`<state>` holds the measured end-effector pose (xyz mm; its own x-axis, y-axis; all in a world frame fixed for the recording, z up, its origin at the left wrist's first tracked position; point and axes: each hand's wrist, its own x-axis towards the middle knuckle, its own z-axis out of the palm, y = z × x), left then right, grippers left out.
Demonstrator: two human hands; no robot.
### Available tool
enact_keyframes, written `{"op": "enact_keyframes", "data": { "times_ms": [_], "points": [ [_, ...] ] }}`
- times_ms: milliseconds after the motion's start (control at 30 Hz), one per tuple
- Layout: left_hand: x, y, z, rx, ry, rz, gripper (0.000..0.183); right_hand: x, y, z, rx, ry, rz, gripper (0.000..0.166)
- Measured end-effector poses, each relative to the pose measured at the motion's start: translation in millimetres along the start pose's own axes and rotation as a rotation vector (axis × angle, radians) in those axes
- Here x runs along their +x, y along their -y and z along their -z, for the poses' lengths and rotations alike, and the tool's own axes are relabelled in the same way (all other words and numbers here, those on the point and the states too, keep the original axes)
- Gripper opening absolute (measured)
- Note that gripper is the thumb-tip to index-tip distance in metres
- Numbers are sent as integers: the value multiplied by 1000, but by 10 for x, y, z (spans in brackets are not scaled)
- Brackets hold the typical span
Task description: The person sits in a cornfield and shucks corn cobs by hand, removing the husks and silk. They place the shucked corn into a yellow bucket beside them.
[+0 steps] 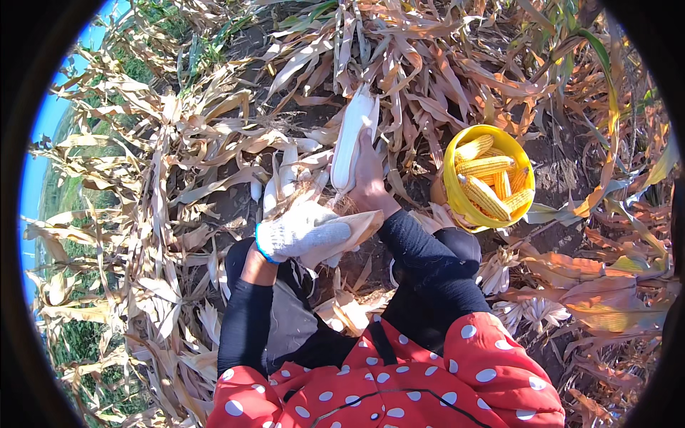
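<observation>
My left hand (302, 232), in a pale knitted glove with a blue cuff edge, is closed around dry corn husk leaves (361, 227) that stick out to its right. My bare right hand (369, 176) lies against the right side of an ear of corn in pale husk (350, 142), which points away from me; the fingers are partly behind it, so their grip cannot be told. Brown corn silk shows between the hands. On the right stands a yellow bucket (452, 192) with several husked yellow corn cobs (484, 166) in it.
Dry corn stalks and leaves (160, 176) cover much of the ground around me. More pale husked-over ears (270, 195) lie just beyond my left hand. Loose husks (348, 313) lie between my legs. Standing dry corn plants (610, 134) rise at the right, close to the bucket.
</observation>
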<state>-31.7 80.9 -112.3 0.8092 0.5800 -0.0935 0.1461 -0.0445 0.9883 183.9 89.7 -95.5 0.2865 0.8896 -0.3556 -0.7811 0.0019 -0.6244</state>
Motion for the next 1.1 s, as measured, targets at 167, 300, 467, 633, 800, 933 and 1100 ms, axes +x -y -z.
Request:
{"op": "enact_keyframes", "data": {
  "times_ms": [167, 300, 467, 633, 800, 933, 1100],
  "points": [
    [83, -165, 2, 289, -173, -205, 71, -68, 42, 4, -169, 40, 73, 54],
    [347, -694, 42, -596, -436, -32, 43, -111, 15, -22, -396, 32, 224, 55],
    [384, -731, -180, -534, -483, -77, 50, -266, -90, -138, -319, 176, 238, 40],
    [376, -729, -186, -571, -548, -103, 53, -341, -256, -172, -530, 208, 476, 26],
    [458, -681, -202, -622, -700, -154, 52, -321, -275, -131, -552, 91, 509, 26],
    [416, -620, -8, -989, -813, -274, 42, -105, 10, -33, 99, -121, 187, 34],
    [428, -603, 123, -914, -988, -270, 47, 176, -53, 285, 238, -328, 7, 27]
  ]
}}
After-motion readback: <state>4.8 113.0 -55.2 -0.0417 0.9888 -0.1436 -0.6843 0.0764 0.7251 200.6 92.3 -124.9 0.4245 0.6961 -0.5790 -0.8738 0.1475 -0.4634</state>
